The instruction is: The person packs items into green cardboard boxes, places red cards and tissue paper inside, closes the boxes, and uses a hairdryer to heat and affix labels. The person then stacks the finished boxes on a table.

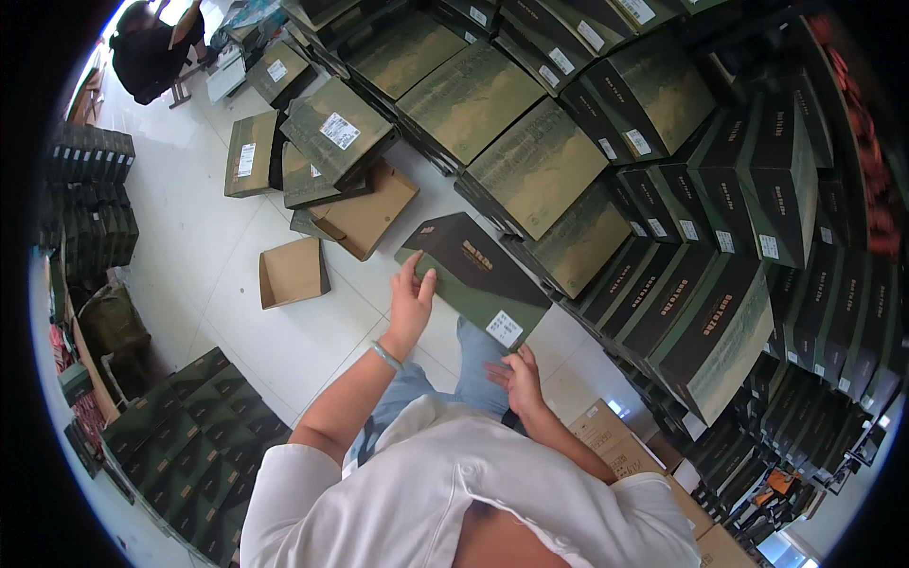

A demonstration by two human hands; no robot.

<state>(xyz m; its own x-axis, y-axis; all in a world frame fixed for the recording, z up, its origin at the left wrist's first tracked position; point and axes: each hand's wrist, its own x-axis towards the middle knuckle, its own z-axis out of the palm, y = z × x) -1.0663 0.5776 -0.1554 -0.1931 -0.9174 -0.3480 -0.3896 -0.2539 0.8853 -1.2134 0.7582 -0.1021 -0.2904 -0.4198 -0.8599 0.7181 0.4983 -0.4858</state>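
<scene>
A dark shoebox (478, 270) with a green band and a white label is tilted in front of my legs. My left hand (412, 301) grips its left end, the thumb lying on the green band and the fingers over the edge. At the lower right corner, by the label, my right hand (516, 379) touches the box with its thumb side; its other fingers show just below the edge. What lies inside the box is hidden.
Stacked shoeboxes (473, 99) rise along the right. Ahead on the floor are an open cardboard tray (294, 275), a larger open box (379, 204) and labelled shoeboxes (336, 133). More boxes (185, 445) stand lower left. A person (151, 52) is at the far left.
</scene>
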